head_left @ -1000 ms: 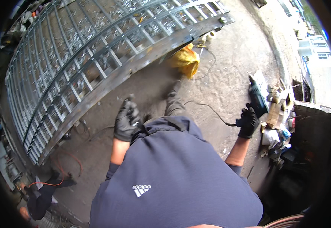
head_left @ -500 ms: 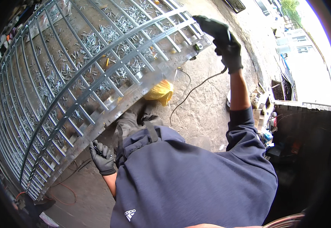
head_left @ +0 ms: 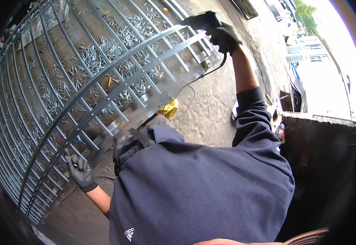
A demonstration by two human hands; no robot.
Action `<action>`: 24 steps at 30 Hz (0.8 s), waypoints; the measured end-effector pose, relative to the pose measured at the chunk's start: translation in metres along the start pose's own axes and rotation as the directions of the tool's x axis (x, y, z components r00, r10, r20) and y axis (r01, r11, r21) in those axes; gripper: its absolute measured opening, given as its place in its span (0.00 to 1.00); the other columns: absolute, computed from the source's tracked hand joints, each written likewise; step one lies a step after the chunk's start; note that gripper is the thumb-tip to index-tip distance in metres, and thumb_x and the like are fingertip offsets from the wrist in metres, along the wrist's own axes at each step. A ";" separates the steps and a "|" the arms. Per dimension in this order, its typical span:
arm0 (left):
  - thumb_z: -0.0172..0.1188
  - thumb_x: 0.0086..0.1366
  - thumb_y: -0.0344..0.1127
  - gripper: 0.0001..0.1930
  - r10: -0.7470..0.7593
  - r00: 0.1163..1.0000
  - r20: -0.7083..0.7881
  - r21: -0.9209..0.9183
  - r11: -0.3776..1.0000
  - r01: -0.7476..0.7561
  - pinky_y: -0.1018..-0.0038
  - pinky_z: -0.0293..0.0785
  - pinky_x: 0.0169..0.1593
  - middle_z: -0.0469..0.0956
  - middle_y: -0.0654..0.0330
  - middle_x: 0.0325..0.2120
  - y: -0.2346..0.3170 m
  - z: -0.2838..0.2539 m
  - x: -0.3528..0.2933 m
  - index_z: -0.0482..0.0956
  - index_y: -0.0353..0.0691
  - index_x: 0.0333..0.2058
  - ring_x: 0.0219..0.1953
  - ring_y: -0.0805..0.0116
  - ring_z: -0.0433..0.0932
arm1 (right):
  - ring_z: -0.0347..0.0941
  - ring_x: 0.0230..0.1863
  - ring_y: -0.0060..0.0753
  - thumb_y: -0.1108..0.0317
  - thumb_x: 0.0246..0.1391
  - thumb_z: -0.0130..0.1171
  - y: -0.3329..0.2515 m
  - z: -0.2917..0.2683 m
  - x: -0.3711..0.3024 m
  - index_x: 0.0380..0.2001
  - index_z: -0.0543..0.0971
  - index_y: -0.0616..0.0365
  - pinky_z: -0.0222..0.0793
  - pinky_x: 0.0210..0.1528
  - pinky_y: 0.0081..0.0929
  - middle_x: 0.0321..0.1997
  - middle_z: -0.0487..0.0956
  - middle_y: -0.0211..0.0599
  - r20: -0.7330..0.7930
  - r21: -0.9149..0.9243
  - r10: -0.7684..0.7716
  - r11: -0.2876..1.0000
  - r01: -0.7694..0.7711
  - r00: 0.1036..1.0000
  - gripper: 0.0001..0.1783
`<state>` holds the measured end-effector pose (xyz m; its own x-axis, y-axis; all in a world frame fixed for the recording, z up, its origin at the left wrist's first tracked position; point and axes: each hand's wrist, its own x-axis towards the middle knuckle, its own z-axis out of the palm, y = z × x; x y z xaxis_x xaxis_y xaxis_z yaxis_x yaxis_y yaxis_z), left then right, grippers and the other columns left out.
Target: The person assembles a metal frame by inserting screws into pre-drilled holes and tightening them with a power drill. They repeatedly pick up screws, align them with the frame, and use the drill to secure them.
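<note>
Up at the far right end of a slatted metal frame (head_left: 122, 85), my right hand (head_left: 226, 38) in a black glove is closed round a black corded power drill (head_left: 202, 20). Its front end points left, over the frame's curved flat bars. My gloved left hand (head_left: 80, 173) is beside the near-left slat ends, its index finger stretched out and the other fingers curled. A small silvery fastener shows between those fingers; its exact kind is too small to tell. Loose metal fasteners (head_left: 98, 57) lie strewn under and between the slats.
The frame lies on a large worktable, whose edge runs diagonally past my waist. A yellow bag (head_left: 169, 109) hangs or lies near that edge. The drill's black cord (head_left: 206, 74) loops down toward the table. A green-and-black tape measure (head_left: 207, 64) sits at the table's corner.
My right hand has brought the drill left and inward over the frame's end. The left hand has moved left and down, up against the slat ends. My body has leaned left.
</note>
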<state>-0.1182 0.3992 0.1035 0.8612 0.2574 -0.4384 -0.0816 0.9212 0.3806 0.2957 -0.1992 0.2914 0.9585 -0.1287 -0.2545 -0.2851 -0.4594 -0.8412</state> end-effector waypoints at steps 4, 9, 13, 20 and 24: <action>0.49 0.80 0.43 0.23 0.105 0.985 -0.137 0.039 0.994 -0.100 0.80 0.55 0.16 0.60 0.67 0.26 -0.024 -0.004 -0.028 0.68 0.42 0.67 0.19 0.79 0.56 | 0.74 0.20 0.23 0.69 0.53 0.65 0.023 0.022 0.069 0.40 0.82 0.60 0.71 0.21 0.22 0.28 0.82 0.35 0.156 -0.023 -0.013 1.000 0.017 0.988 0.12; 0.53 0.78 0.49 0.16 0.186 0.926 -0.328 0.054 0.983 -0.178 0.80 0.54 0.16 0.63 0.67 0.24 -0.079 0.017 -0.064 0.77 0.42 0.48 0.18 0.78 0.58 | 0.77 0.20 0.27 0.69 0.51 0.66 0.071 0.053 0.155 0.39 0.82 0.65 0.74 0.21 0.25 0.27 0.82 0.37 0.206 -0.129 0.106 0.988 -0.081 0.973 0.13; 0.54 0.77 0.49 0.16 0.265 0.887 -0.378 0.017 0.960 -0.279 0.78 0.55 0.16 0.63 0.67 0.18 -0.134 0.041 -0.077 0.76 0.46 0.32 0.15 0.75 0.56 | 0.75 0.20 0.26 0.65 0.49 0.66 0.095 0.060 0.195 0.41 0.80 0.62 0.71 0.21 0.25 0.27 0.80 0.35 0.291 -0.252 0.173 0.963 -0.099 0.941 0.17; 0.54 0.76 0.47 0.14 0.160 0.928 -0.336 -0.167 0.960 -0.226 0.77 0.54 0.16 0.67 0.67 0.20 -0.184 0.059 -0.087 0.81 0.45 0.38 0.17 0.76 0.60 | 0.74 0.20 0.25 0.66 0.50 0.65 0.111 0.052 0.213 0.44 0.80 0.60 0.70 0.21 0.24 0.26 0.79 0.33 0.396 -0.197 0.147 0.978 -0.072 0.906 0.18; 0.52 0.78 0.44 0.15 0.221 0.944 -0.244 -0.057 0.969 -0.242 0.78 0.56 0.16 0.74 0.66 0.30 -0.186 0.067 -0.078 0.80 0.42 0.51 0.20 0.76 0.63 | 0.73 0.18 0.25 0.67 0.50 0.64 0.122 0.052 0.220 0.43 0.79 0.61 0.69 0.19 0.24 0.26 0.78 0.34 0.431 -0.162 0.092 0.986 -0.023 0.897 0.16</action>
<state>-0.1364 0.1882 0.1216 0.6723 0.5181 -0.5287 -0.3161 0.8468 0.4278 0.4712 -0.2381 0.1079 0.8302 0.2214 -0.5116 -0.3019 -0.5930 -0.7465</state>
